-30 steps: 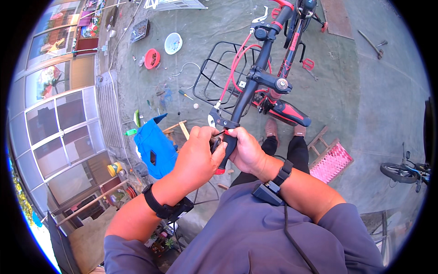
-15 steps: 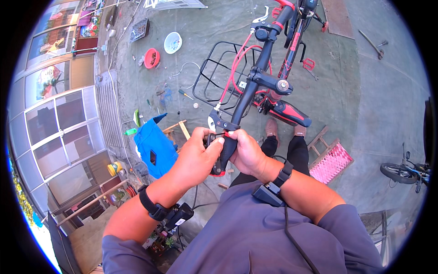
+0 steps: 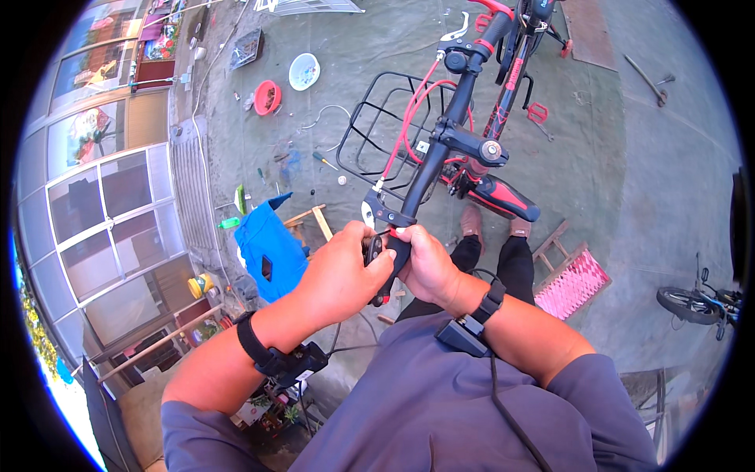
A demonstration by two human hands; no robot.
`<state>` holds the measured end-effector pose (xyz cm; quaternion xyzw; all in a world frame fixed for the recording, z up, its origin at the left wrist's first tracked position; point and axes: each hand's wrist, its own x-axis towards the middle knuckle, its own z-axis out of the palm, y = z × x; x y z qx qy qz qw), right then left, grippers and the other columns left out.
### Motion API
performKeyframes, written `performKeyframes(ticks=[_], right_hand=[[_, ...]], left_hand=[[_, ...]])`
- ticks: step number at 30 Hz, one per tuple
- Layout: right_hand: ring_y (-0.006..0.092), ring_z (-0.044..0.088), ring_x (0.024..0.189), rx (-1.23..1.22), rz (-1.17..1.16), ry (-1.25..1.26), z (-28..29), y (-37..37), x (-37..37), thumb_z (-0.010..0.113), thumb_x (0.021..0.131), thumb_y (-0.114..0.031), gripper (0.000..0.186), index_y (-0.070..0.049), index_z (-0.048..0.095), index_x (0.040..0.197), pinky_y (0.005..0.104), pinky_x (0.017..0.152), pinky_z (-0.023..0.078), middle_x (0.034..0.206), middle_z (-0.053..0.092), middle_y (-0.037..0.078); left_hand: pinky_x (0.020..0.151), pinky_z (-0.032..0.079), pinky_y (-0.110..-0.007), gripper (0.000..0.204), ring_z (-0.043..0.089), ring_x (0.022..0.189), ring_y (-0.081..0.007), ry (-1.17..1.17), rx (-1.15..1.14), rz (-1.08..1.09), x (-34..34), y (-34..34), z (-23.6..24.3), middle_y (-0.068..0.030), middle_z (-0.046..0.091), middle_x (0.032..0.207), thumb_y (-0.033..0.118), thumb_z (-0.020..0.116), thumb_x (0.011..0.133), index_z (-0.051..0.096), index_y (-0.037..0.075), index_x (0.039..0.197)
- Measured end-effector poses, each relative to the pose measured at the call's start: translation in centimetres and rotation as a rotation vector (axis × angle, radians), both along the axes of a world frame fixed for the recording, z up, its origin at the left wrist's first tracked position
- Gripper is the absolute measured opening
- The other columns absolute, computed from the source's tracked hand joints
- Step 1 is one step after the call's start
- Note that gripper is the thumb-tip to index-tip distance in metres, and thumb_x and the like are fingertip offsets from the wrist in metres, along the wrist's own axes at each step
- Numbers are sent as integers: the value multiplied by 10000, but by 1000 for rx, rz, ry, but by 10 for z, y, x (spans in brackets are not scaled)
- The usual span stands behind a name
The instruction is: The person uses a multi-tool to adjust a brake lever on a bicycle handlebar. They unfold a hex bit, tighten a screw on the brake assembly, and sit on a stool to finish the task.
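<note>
Near the end of the bicycle handlebar (image 3: 429, 177), both of my hands work close together. My left hand (image 3: 350, 267) is closed around a small dark tool with metal parts (image 3: 373, 250); the fingers hide most of it, so its exact kind is unclear. My right hand (image 3: 429, 263) grips the black handlebar grip (image 3: 399, 256) with its red ring, thumb at the top. Just above the hands sits the silver and black brake lever (image 3: 376, 211), with a red cable (image 3: 401, 141) running from it. A wire basket (image 3: 373, 130) hangs at the bicycle's front.
A blue cloth (image 3: 267, 252) with a dark phone-like rectangle lies to the left. Farther off are a red bowl (image 3: 267, 97), a white bowl (image 3: 304, 71) and a screwdriver (image 3: 323, 160). A pink-woven stool (image 3: 572, 285) lies to the right, and another bicycle (image 3: 696, 303) beyond it.
My left hand has turned around the tool, and the tool's lower end shows less. The right hand stays on the grip. The whole view has shifted slightly.
</note>
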<state>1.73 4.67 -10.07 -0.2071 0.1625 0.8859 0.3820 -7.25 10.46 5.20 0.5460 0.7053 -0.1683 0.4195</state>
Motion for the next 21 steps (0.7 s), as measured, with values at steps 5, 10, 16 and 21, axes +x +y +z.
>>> performKeyframes(ticks=[5,10,16,21], right_hand=[[198,637,940,70,5,65,-7,-2,-1,422,987,-248,291,-41,575,1121,379,886,521,1019,639,70],[202,637,942,110,13,100,-8,0,2,418,989,-236,297,-28,570,1134,380,887,523,1021,642,81],[238,646,897,36,2,43,1,2,3,410,983,-233,293,-12,561,1101,416,856,537,985,639,108],[299,666,811,91,4,82,-5,0,1,416,962,-248,317,20,539,1079,460,809,555,910,646,153]], left_hand=[[719,524,-488,386,651,819,-421,125,61,-461,-4,9,4,-250,624,967,283,674,874,566,-22,1083],[760,515,-509,384,646,833,-436,100,-35,-539,-9,15,9,-253,632,959,303,651,875,574,-15,1076],[749,521,-486,343,662,806,-409,117,-211,-383,7,41,13,-245,670,897,289,608,884,614,-32,1004],[568,464,-340,310,607,622,-161,-34,-404,-50,-2,54,5,-68,669,809,283,612,911,656,4,1039]])
